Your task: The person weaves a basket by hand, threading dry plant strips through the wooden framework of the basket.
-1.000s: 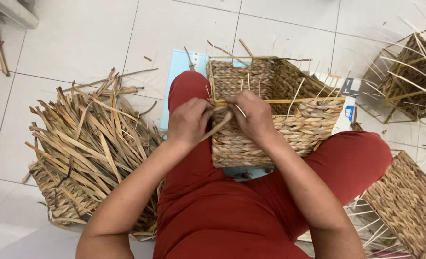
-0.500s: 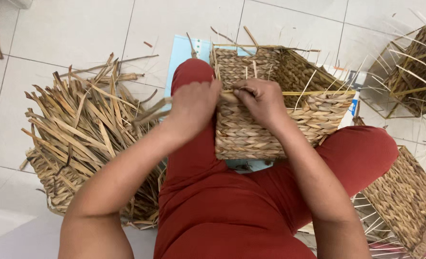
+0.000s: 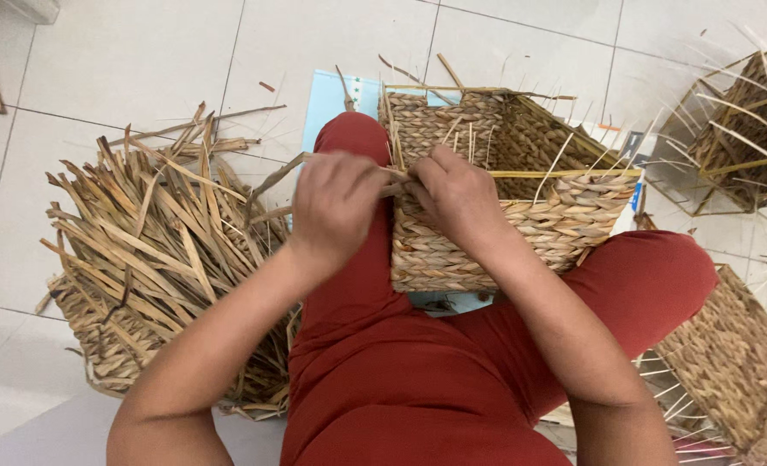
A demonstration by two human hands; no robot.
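The left hand (image 3: 336,207) and right hand (image 3: 461,194) are pinching one dried strand (image 3: 394,177) shut-fingered at the near rim of the woven basket (image 3: 521,224) resting between the knees. Judged risk: overpulling is likely snapping the brittle strand or loosening the rim weave. A light-blue flat sheet (image 3: 327,99) is lying beyond the fingers, under the basket; a printed package corner (image 3: 629,147) is showing right of them.

Red trousers (image 3: 401,380), plain fabric, no markings. Forearms bare, no sleeves, no rings or watch visible.

Straw pile (image 3: 155,259) left; tiled floor (image 3: 125,60) beyond.
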